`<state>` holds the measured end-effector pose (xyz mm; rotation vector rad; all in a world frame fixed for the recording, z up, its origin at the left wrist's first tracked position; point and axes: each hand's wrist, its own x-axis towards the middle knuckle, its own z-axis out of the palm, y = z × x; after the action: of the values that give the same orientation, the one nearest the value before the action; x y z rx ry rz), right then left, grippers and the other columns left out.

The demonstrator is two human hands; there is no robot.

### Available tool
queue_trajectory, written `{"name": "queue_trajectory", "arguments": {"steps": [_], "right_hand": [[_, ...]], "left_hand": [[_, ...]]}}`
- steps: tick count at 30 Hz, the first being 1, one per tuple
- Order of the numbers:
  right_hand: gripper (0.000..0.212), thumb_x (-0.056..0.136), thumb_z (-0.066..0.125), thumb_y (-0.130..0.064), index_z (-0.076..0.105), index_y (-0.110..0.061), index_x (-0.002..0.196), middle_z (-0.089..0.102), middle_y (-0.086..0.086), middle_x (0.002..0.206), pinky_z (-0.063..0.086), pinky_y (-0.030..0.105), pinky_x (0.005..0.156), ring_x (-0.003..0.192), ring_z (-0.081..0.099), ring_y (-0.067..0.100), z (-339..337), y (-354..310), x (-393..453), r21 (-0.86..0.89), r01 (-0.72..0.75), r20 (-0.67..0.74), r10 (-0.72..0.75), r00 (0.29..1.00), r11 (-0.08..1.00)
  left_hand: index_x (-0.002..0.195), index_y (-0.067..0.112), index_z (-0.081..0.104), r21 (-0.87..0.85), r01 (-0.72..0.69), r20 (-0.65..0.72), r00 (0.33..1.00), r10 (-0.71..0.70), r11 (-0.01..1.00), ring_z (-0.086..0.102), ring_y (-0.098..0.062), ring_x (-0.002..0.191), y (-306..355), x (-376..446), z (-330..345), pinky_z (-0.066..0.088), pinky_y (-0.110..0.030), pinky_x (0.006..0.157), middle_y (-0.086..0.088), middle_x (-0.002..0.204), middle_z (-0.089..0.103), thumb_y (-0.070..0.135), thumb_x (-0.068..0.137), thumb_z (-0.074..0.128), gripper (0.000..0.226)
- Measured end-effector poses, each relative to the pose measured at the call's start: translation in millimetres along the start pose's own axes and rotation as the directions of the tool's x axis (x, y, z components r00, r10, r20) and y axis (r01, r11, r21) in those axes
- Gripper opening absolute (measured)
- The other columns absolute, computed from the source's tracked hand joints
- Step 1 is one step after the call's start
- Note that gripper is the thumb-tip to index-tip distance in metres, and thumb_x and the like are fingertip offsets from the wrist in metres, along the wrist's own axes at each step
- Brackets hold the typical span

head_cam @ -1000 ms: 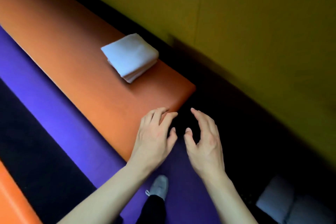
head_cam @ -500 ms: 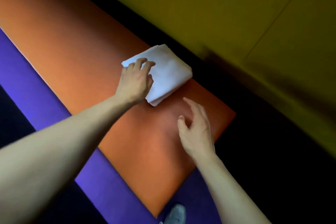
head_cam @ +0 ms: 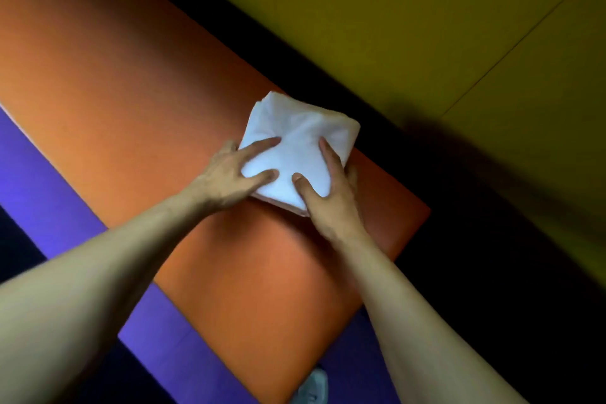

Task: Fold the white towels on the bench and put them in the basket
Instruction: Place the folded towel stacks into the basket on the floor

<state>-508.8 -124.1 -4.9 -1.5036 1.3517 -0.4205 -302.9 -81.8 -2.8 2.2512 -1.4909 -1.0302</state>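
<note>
White folded cloth towel (head_cam: 296,147) lies near the far right end of the long orange padded surface (head_cam: 137,102), close to the edge that runs beside the dark gap below the yellow-green wall (head_cam: 426,16). Its layers show as a stack along the near edge, and the top face is creased and bunched a little between the two hands. The left hand (head_cam: 229,179) grips the towel's left side, thumb and forefinger spread on top of the cloth and the other fingers tucked round its edge. The right hand (head_cam: 331,197) grips the right side, thumb pressed on the top face, forefinger stretched along the right border and the remaining fingers curled under or behind the cloth. Both hands are closed on the towel, thumbs near each other but not touching. Whether the towel is lifted clear of the surface or resting on it cannot be told. Purple floor matting (head_cam: 42,193) runs along the near side of the surface, and a grey shoe (head_cam: 311,389) shows at the bottom edge.
</note>
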Motion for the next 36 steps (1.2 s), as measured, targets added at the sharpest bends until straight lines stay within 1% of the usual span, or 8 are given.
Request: {"name": "queue_trajectory", "arguments": {"steps": [7,10,14,18,21,27,32,36], "right_hand": [[0.076,0.088,0.070,-0.037,0.028,-0.062,0.147,0.037,-0.005,0.150,0.030,0.003,0.086,0.124,0.038,0.003,-27,28,-17,0.009,-0.008,0.102,0.007,0.995,1.000],[0.076,0.086,0.074,-0.037,0.032,-0.063,0.144,0.041,-0.011,0.149,0.030,0.010,0.101,0.128,0.037,-0.002,-33,41,-36,0.043,-0.022,0.122,0.017,0.992,0.999],[0.077,0.083,0.077,-0.044,0.033,-0.067,0.141,0.040,-0.017,0.150,0.031,0.019,0.111,0.136,0.038,-0.001,-41,51,-52,0.076,-0.061,0.189,0.046,0.981,0.995],[0.079,0.082,0.079,-0.045,0.033,-0.064,0.143,0.040,-0.020,0.153,0.035,0.025,0.116,0.138,0.040,0.000,-51,51,-65,0.131,-0.123,0.275,0.084,0.958,0.984],[0.082,0.082,0.081,-0.043,0.031,-0.065,0.144,0.040,-0.018,0.153,0.037,0.021,0.113,0.137,0.041,0.002,-63,58,-82,0.184,-0.182,0.317,0.117,0.941,0.966],[0.085,0.076,0.082,-0.043,0.033,-0.066,0.142,0.038,-0.026,0.152,0.034,0.030,0.119,0.141,0.037,-0.001,-78,105,-132,0.298,-0.192,0.240,0.122,0.963,0.935],[0.085,0.082,0.081,-0.030,0.032,-0.065,0.143,0.035,-0.045,0.138,0.032,0.000,0.096,0.129,0.031,-0.024,-124,149,-198,0.353,-0.203,0.166,0.153,0.974,0.913],[0.084,0.084,0.080,-0.025,0.035,-0.065,0.141,0.040,-0.043,0.136,0.036,0.003,0.095,0.122,0.037,-0.028,-180,202,-267,0.408,-0.220,0.085,0.203,0.976,0.886]], "left_hand": [[0.130,0.063,0.052,-0.342,0.076,-0.148,0.980,-0.134,0.937,0.048,-0.020,0.120,17,-59,61,0.040,-0.034,0.110,0.002,0.119,0.039,0.063,0.075,0.061,0.056],[0.120,0.056,0.063,-0.492,0.098,-0.182,0.960,-0.212,0.865,0.039,-0.011,0.137,28,-78,74,0.035,-0.030,0.115,0.006,0.142,0.031,0.050,0.081,0.073,0.041],[0.123,0.059,0.060,-0.546,0.120,-0.144,0.961,-0.234,0.829,0.049,0.002,0.119,34,-102,92,0.036,-0.014,0.097,0.007,0.134,0.041,0.040,0.089,0.073,0.042],[0.125,0.057,0.061,-0.630,0.126,-0.101,0.965,-0.242,0.766,0.054,0.003,0.120,39,-119,100,0.046,-0.027,0.105,0.009,0.136,0.053,0.040,0.091,0.072,0.039],[0.123,0.051,0.064,-0.655,0.087,-0.093,0.976,-0.195,0.751,0.055,0.008,0.119,49,-135,108,0.047,-0.014,0.096,0.012,0.134,0.058,0.027,0.093,0.071,0.039],[0.127,0.055,0.060,-0.578,0.096,-0.057,0.986,-0.157,0.810,0.043,-0.006,0.133,72,-166,140,0.036,-0.031,0.108,0.014,0.137,0.054,0.046,0.079,0.066,0.049],[0.127,0.053,0.061,-0.548,0.046,-0.031,0.997,-0.075,0.835,0.042,-0.004,0.134,114,-210,194,0.035,-0.029,0.108,0.030,0.133,0.056,0.041,0.079,0.067,0.049],[0.126,0.055,0.061,-0.541,0.034,0.039,0.999,-0.016,0.840,0.045,0.009,0.125,164,-251,256,0.038,-0.016,0.095,0.017,0.136,0.055,0.042,0.076,0.069,0.052]]}}
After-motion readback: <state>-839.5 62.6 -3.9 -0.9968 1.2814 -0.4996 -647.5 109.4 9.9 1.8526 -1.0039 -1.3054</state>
